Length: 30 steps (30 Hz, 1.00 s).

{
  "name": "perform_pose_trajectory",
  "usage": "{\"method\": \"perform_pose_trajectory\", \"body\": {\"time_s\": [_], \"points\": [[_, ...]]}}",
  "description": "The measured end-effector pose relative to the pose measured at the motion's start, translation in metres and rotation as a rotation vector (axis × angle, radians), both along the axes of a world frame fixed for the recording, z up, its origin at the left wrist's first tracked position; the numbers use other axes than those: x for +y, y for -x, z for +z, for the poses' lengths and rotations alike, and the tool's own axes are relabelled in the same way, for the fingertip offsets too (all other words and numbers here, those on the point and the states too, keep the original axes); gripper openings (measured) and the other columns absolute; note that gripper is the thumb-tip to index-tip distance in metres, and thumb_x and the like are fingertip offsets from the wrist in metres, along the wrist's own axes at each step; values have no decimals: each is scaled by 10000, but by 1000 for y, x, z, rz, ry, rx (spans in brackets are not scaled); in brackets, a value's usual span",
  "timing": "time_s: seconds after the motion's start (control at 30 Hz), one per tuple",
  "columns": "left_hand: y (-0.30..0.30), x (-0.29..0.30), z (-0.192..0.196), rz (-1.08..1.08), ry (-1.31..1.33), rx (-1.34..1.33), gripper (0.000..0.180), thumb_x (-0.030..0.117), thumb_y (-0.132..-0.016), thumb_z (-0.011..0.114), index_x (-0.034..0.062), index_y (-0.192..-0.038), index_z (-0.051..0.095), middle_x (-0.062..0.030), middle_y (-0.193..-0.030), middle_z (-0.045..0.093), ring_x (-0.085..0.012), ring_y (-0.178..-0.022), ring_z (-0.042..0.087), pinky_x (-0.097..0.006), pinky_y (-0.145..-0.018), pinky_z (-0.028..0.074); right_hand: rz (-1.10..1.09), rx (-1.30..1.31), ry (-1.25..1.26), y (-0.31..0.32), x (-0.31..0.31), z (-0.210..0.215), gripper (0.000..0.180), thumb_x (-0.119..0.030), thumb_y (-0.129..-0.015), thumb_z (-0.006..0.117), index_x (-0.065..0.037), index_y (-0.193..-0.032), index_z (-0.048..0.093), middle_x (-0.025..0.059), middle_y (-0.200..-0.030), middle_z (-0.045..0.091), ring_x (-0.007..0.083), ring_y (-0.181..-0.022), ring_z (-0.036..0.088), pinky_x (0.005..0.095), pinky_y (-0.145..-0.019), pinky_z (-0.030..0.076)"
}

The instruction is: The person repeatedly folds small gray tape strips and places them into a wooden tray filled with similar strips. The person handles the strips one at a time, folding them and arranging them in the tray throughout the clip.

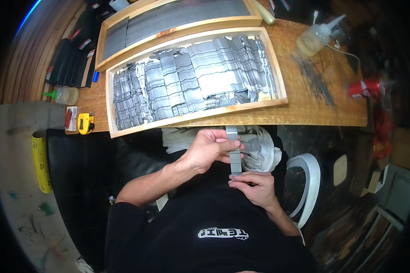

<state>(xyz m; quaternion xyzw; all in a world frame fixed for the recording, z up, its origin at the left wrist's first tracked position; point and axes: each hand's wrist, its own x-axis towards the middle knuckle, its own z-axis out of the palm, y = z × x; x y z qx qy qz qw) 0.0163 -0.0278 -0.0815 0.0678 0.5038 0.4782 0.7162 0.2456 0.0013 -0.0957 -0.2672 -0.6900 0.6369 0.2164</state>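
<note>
My left hand grips a narrow grey segmented strip near its upper part, thumb across the front and fingers behind. At the strip's lower end, my right hand pinches it between thumb and fingertips. The strip hangs nearly upright in front of my black shirt, just short of the table edge. Beyond my hands, a shallow wooden tray holds many overlapping rows of similar thin grey pieces. Whether the strip is one piece or several lined up, I cannot tell.
Behind it lies a second wooden tray of grey strips. On the wooden table stand a squeeze bottle, a green-tipped bottle and a yellow tool. A red can is at right; a whitish cloth lies below the edge.
</note>
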Motion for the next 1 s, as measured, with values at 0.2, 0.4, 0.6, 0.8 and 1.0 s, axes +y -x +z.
{"method": "perform_pose_trajectory", "body": {"time_s": [0.2,0.4,0.6,0.8,1.0], "points": [[2,-2,-13,-34,-52,52,219,102,-984,750,4,-1179,727,-161,-1067,782,-281,-920,788,-393,-801,667,208,-272,51,2,20,21,135,18,-829,850,27,-924,755,118,-1022,751,206,-1050,751,283,-881,584],[-12,-13,3,-36,-133,111,223,102,-981,754,29,-1190,728,-122,-1040,798,-206,-902,789,-252,-661,606,20,785,813,12,70,30,488,-452,-1012,645,-22,-1229,565,216,-1415,536,460,-1520,334,782,-1197,191],[-16,-24,14,-54,-164,159,263,68,-988,733,9,-1241,692,-131,-1036,798,-211,-885,792,-244,-657,603,79,845,1016,32,76,32,572,-580,-1019,587,-46,-1225,579,234,-1461,469,491,-1566,176,820,-1194,73],[-15,-27,15,-32,-154,108,248,63,-990,731,2,-1226,687,-137,-1033,796,-221,-874,792,-263,-658,617,75,836,1051,31,77,34,555,-570,-1021,580,-48,-1207,589,237,-1463,468,496,-1567,170,825,-1192,74],[-16,-23,22,-36,-157,65,296,61,-992,729,-1,-1278,679,-134,-1019,794,-218,-880,790,-262,-672,618,-5,892,1030,37,76,37,491,-462,-1040,592,-10,-1230,595,221,-1374,549,441,-1529,294,739,-1213,191]]}}
